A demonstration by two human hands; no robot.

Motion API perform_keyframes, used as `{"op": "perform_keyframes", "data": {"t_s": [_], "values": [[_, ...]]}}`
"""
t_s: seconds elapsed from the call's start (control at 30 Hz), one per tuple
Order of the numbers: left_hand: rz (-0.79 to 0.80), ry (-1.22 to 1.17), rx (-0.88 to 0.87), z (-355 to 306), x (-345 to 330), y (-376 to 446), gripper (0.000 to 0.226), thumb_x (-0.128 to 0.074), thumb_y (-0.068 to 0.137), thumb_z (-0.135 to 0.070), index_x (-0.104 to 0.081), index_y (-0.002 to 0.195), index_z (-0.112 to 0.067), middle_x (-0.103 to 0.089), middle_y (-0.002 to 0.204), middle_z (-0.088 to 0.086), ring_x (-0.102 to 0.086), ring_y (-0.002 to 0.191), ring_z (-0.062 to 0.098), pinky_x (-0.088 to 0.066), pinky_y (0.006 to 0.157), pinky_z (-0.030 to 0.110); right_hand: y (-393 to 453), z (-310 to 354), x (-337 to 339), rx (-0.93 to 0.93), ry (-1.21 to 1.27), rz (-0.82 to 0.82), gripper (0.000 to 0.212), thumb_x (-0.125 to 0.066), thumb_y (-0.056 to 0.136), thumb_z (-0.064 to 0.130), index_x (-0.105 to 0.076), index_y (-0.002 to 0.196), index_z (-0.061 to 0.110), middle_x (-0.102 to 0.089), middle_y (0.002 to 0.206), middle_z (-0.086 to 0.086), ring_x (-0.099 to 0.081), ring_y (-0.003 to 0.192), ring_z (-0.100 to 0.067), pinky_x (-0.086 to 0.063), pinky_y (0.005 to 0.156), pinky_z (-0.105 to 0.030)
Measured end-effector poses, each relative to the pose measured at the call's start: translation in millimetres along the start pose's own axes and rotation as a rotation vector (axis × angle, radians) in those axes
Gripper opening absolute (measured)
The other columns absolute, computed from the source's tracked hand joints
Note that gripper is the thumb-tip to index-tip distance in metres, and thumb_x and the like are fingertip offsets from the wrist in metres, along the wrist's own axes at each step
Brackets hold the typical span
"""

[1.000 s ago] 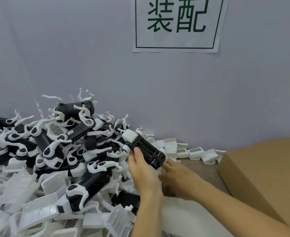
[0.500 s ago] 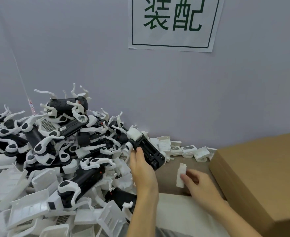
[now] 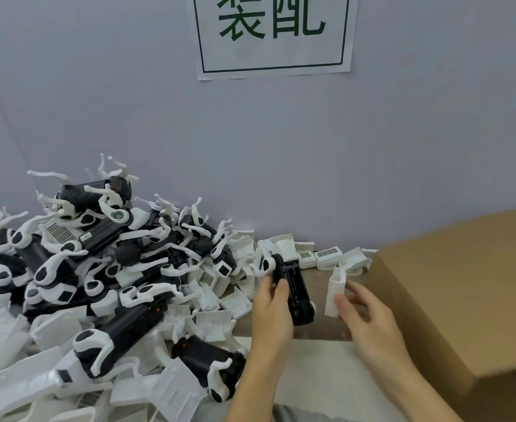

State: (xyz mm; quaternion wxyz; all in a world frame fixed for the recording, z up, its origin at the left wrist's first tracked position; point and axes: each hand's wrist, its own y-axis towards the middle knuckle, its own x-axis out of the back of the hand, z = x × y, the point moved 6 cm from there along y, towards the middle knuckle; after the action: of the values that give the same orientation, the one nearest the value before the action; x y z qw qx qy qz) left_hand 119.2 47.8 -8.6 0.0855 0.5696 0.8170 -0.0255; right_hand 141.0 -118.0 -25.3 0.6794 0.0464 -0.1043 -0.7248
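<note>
Above the bench [image 3: 320, 287], head view: left hand [image 3: 270, 312] grips the black housing [image 3: 295, 292], fingers curled round it, tilted. Right hand [image 3: 369, 321] pinches the white cover [image 3: 336, 292] just beside it, not touching. Parts pile [image 3: 98, 269] lies left; cardboard box [image 3: 464, 284] right.

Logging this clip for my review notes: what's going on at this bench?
A person seems to be fitting small parts together. The left hand grips a black unit with a white end, held just above the table. The right hand pinches a white cover beside it; the two pieces are apart, not yet joined. A heap of black-and-white units and loose white covers lies to the left, and a cardboard box stands at the right.
</note>
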Motion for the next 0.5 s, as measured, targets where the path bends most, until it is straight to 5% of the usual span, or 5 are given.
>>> {"op": "perform_keyframes", "data": {"t_s": [0.1, 0.2, 0.37, 0.5], "values": [[0.031, 0.023, 0.006, 1, -2, -1, 0.026, -0.045, 0.106, -0.016, -0.068, 0.102, -0.027, -0.075, 0.084, -0.020, -0.068, 0.077, -0.007, -0.049, 0.062, 0.008, -2, 9, -4, 0.137, -0.070, 0.020, 0.035, -0.064, 0.095, 0.021, -0.059, 0.124, 0.041, -0.062, 0.115, 0.004, -0.064, 0.103, -0.025, -0.053, 0.093, -0.050], [0.071, 0.063, 0.020, 3, -4, -4, 0.026, -0.045, 0.106, -0.016, -0.070, 0.107, -0.021, -0.076, 0.084, -0.015, -0.070, 0.074, -0.005, -0.049, 0.056, 0.009, -6, 12, -10, 0.168, -0.061, 0.089, 0.039, -0.064, 0.095, 0.021, -0.056, 0.120, 0.051, -0.057, 0.121, 0.007, -0.066, 0.105, -0.011, -0.057, 0.090, -0.043], [0.097, 0.121, 0.011, 5, -7, -4, 0.026, -0.045, 0.106, -0.019, -0.069, 0.114, -0.026, -0.076, 0.104, -0.007, -0.070, 0.094, 0.002, -0.054, 0.079, 0.019, -4, 4, -14, 0.057, 0.146, 0.137, 0.044, -0.060, 0.096, 0.002, -0.066, 0.124, 0.035, -0.061, 0.126, 0.001, -0.074, 0.092, -0.018, -0.060, 0.085, -0.041], [0.112, 0.100, 0.003, 6, -7, -3, 0.025, -0.045, 0.106, -0.017, -0.069, 0.113, -0.024, -0.077, 0.100, -0.007, -0.070, 0.087, -0.001, -0.051, 0.066, 0.011, -3, 8, -16, 0.024, 0.344, 0.099, 0.022, -0.062, 0.097, 0.016, -0.074, 0.108, 0.030, -0.074, 0.101, 0.006, -0.073, 0.089, -0.020, -0.057, 0.071, -0.030]]}}
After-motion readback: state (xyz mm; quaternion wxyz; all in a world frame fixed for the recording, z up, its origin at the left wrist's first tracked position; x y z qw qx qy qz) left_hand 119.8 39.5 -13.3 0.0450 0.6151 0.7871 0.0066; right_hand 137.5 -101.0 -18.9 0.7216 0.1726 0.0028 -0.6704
